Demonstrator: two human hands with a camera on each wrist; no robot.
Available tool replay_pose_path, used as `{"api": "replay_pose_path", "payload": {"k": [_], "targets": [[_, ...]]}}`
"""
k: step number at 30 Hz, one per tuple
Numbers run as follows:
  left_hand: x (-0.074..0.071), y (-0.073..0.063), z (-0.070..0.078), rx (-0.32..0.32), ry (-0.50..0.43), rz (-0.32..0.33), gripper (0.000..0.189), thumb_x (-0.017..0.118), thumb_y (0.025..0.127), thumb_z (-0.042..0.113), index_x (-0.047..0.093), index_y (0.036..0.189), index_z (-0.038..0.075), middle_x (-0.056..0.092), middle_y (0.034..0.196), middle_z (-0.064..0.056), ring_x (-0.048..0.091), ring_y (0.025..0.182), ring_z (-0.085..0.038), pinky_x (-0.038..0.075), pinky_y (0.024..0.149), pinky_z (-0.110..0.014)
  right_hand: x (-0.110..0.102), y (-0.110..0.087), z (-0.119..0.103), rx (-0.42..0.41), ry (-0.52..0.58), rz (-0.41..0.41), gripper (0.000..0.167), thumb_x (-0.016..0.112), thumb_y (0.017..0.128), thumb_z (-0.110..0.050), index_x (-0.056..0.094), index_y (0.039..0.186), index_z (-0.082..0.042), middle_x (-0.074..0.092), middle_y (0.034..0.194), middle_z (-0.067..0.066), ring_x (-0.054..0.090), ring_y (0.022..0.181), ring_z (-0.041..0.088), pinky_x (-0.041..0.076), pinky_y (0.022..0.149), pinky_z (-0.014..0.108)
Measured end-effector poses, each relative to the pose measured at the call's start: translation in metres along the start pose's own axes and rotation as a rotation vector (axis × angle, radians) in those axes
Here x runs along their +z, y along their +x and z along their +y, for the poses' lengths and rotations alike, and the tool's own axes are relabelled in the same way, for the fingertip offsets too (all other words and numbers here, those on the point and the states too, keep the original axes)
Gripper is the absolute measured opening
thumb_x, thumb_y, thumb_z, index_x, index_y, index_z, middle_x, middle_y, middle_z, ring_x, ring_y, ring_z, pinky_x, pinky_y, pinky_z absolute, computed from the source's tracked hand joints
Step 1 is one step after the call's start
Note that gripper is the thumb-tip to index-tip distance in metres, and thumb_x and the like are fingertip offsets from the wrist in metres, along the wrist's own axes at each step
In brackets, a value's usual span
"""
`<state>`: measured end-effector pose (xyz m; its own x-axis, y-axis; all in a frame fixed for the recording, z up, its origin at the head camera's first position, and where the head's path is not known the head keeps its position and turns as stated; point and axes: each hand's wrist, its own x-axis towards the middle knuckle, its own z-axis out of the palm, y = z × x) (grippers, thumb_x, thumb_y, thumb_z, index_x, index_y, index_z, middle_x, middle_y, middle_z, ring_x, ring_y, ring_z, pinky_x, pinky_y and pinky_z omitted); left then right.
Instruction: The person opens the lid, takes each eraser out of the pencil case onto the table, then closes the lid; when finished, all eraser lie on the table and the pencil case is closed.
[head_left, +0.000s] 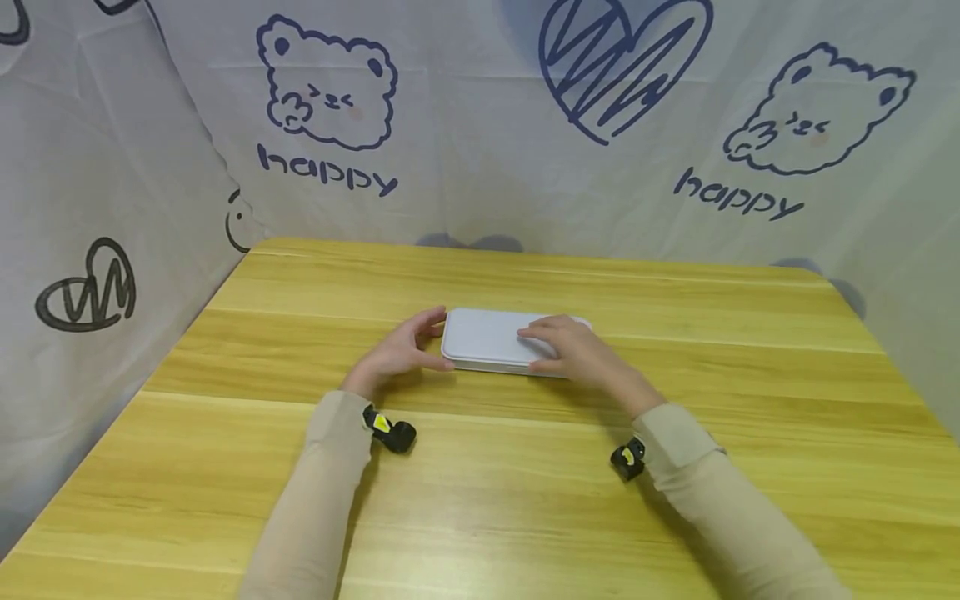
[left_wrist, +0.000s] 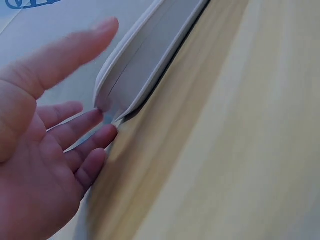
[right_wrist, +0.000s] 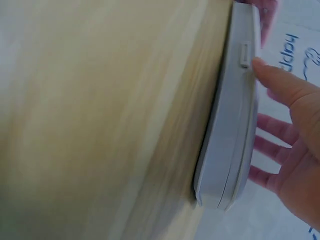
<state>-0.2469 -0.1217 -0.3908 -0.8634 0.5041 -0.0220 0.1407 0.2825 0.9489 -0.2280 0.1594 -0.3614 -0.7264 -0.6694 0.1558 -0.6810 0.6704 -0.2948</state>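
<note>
A flat white case [head_left: 483, 336] with rounded corners lies closed on the wooden table. At its left end is my left hand [head_left: 397, 352], thumb and fingers spread apart; in the left wrist view its fingertips reach the corner of the case [left_wrist: 145, 60], and the thumb stands off from the others. My right hand [head_left: 581, 350] is over the right part of the lid, fingers extended. Seen from the right wrist, its thumb [right_wrist: 280, 82] touches the lid's edge beside a small latch [right_wrist: 244, 54] on the front side.
The light wooden table [head_left: 480, 500] extends around the case on all sides. Behind it and at the left hangs a white cloth [head_left: 465, 125] with drawn bears, hearts and lettering. Small black cameras [head_left: 393, 433] are strapped at both wrists.
</note>
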Motion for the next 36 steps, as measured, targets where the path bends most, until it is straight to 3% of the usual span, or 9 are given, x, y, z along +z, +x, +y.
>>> {"api": "replay_pose_path", "payload": {"k": [8,14,21,30,36], "targets": [[0.008,0.003,-0.004,-0.009,-0.028,0.023,0.096,0.075,0.066,-0.002,0.015,0.141,0.0,0.028,0.14,-0.017,0.029,0.124,-0.027,0.014,0.105,-0.038,0.006,0.008,0.001,-0.185,-0.094,0.029,0.046,0.071,0.075,-0.025,0.06,0.115,-0.006,0.056,0.114,0.017,0.049,0.106,0.03,0.037,0.092,0.043],[0.012,0.003,-0.003,-0.029,0.006,0.024,0.1,0.075,0.065,-0.002,0.012,0.142,0.002,0.031,0.136,-0.017,0.026,0.124,-0.026,0.01,0.105,-0.037,0.007,0.011,0.001,-0.269,-0.186,0.041,0.043,0.073,0.073,-0.023,0.063,0.111,-0.007,0.058,0.11,0.016,0.052,0.1,0.029,0.042,0.086,0.041],[0.014,0.005,-0.003,-0.043,0.009,0.058,0.096,0.074,0.068,-0.002,0.014,0.142,0.001,0.033,0.135,-0.018,0.026,0.124,-0.027,0.009,0.105,-0.038,0.007,0.011,0.001,-0.287,-0.266,0.048,0.04,0.073,0.073,-0.025,0.065,0.108,-0.009,0.06,0.109,0.012,0.054,0.096,0.026,0.046,0.081,0.036],[0.013,0.007,-0.002,-0.065,0.024,0.074,0.094,0.074,0.068,-0.002,0.016,0.142,0.002,0.034,0.136,-0.019,0.027,0.125,-0.027,0.011,0.105,-0.037,0.005,0.014,-0.003,-0.294,-0.285,0.017,0.038,0.072,0.075,-0.025,0.065,0.107,-0.007,0.061,0.103,0.011,0.055,0.092,0.025,0.047,0.077,0.035],[0.015,0.001,0.015,-0.059,0.018,0.059,0.091,0.071,0.069,-0.006,0.014,0.14,-0.005,0.033,0.134,-0.024,0.028,0.124,-0.032,0.011,0.105,-0.04,0.004,0.014,-0.004,-0.311,-0.326,0.007,0.036,0.07,0.076,-0.024,0.065,0.107,-0.006,0.062,0.101,0.011,0.055,0.088,0.025,0.047,0.074,0.034]]}}
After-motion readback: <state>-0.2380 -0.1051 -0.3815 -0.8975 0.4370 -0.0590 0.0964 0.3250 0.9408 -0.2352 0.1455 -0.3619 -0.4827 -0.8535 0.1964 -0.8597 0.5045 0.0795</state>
